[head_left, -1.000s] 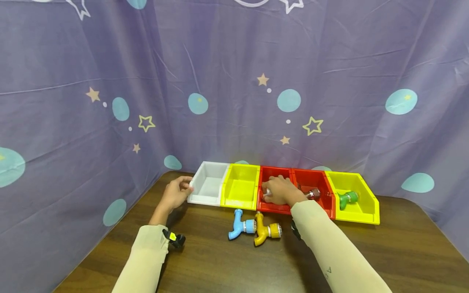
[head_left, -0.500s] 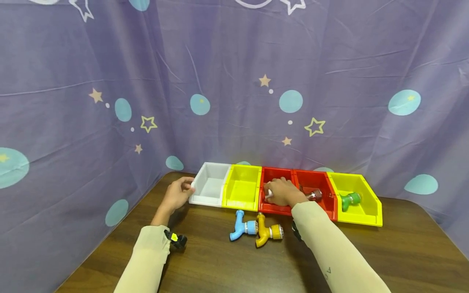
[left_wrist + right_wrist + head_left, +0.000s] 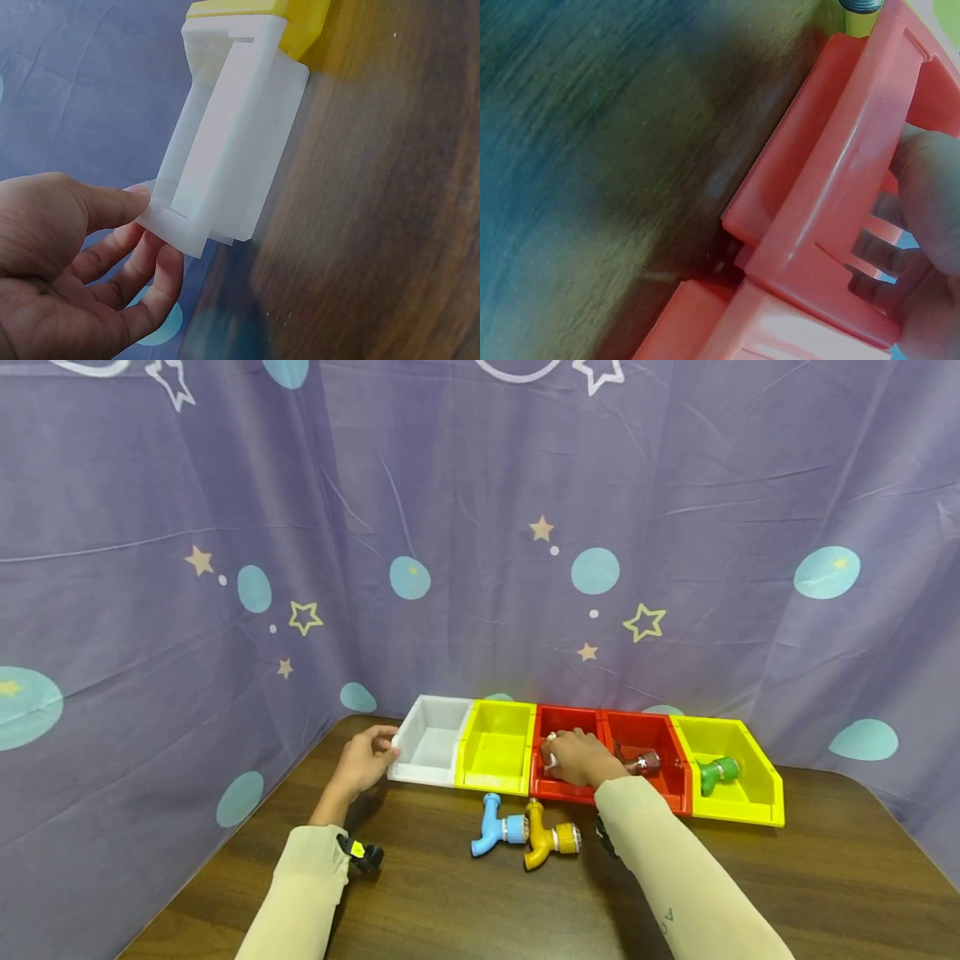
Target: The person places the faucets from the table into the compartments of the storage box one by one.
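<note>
In a red plastic bin (image 3: 558,790), the right hand (image 3: 577,756) grips a white object (image 3: 553,761), axis unclear. The left hand (image 3: 365,758) pinches a white bin (image 3: 423,774).

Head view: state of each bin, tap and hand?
White bin: upright
Left yellow bin: upright
Left red bin: upright, right hand inside
Right red bin: upright, brown tap inside
Right yellow bin: upright, green tap inside
Blue tap: lying on table
Orange tap: lying on table
Left hand: pinching white bin's rim
Right hand: holding white item
</note>
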### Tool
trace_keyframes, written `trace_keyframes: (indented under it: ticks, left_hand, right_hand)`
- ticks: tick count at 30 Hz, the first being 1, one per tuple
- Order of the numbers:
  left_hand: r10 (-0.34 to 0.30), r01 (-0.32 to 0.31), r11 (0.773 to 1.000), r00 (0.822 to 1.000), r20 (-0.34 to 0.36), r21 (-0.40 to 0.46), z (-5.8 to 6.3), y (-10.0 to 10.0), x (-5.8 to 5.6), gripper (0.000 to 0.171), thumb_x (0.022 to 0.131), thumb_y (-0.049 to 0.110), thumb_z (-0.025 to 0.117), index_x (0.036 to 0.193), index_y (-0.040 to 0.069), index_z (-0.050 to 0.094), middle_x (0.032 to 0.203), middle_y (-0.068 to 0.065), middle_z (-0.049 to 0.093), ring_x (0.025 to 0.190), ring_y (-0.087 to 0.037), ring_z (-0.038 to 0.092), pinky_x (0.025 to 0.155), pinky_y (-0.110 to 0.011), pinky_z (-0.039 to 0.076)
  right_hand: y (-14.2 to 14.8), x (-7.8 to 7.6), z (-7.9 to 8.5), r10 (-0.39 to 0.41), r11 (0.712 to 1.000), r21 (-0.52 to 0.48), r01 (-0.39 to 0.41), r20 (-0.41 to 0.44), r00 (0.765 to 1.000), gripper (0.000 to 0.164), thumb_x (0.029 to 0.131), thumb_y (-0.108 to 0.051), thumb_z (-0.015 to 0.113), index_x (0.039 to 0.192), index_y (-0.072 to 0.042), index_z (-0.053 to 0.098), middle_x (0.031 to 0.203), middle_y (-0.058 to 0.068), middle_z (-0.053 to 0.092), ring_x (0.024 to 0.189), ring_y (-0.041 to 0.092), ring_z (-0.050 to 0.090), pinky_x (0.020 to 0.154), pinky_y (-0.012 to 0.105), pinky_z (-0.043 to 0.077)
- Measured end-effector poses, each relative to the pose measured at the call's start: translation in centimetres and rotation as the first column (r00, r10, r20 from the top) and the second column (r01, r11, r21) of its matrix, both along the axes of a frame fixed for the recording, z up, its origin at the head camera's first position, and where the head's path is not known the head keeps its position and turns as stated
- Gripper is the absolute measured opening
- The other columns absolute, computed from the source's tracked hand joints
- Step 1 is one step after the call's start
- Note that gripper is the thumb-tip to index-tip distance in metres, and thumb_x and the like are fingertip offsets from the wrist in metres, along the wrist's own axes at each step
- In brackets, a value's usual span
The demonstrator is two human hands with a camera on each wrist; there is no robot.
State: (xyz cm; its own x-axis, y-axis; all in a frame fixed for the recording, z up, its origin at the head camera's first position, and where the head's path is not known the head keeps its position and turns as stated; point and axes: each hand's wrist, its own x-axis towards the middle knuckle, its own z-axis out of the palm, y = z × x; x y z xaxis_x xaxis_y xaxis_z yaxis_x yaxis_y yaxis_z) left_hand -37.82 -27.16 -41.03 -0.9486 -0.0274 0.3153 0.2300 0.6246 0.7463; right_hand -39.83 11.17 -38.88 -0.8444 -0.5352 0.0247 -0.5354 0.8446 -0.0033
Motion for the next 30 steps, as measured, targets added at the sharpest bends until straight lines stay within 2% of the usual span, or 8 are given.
trace_keyframes:
  ticks: [9,22,26,30]
  left_hand:
    - [-0.007,0.007,1.0,1.0,0.009,0.001,-0.3,0.0,0.0,0.039,0.088,0.005,0.066,0.125,0.005,0.057,0.098,-0.014,0.062,0.084,-0.025,0.064,0.062,-0.03,0.053]
    - [-0.005,0.005,1.0,1.0,0.007,-0.002,0.0,0.0,-0.2,0.04,0.087,0.006,0.066,0.126,0.005,0.056,0.098,-0.013,0.062,0.083,-0.024,0.061,0.063,-0.029,0.053]
    - [-0.009,0.009,1.0,1.0,0.001,0.001,0.0,0.0,-0.1,0.04,0.087,0.006,0.066,0.126,0.004,0.056,0.097,-0.013,0.062,0.082,-0.023,0.061,0.062,-0.029,0.052]
    - [-0.005,0.005,1.0,1.0,0.001,0.002,0.0,0.0,-0.1,0.04,0.088,0.005,0.066,0.126,0.005,0.056,0.097,-0.014,0.063,0.081,-0.023,0.061,0.062,-0.028,0.052]
  right_hand:
    - [0.2,0.4,-0.3,0.016,1.0,0.019,-0.016,-0.042,0.999,0.007,0.086,-0.031,0.07,0.091,-0.026,0.069,0.097,-0.002,0.061,0.089,0.025,0.054,0.08,0.043,0.046]
    - [0.2,1.3,0.4,0.022,1.0,-0.005,-0.022,-0.007,1.0,0.02,0.091,-0.034,0.063,0.104,-0.02,0.066,0.097,0.0,0.061,0.093,0.025,0.055,0.087,0.044,0.045]
    - [0.5,1.8,0.8,0.023,1.0,-0.006,-0.023,-0.033,0.999,0.025,0.091,-0.036,0.063,0.111,-0.02,0.064,0.102,0.001,0.06,0.094,0.025,0.052,0.089,0.044,0.044]
    - [0.9,2.3,1.4,0.053,0.998,-0.03,-0.056,-0.082,0.995,0.033,0.09,-0.033,0.065,0.12,-0.02,0.063,0.107,0.003,0.061,0.095,0.026,0.052,0.089,0.045,0.044]
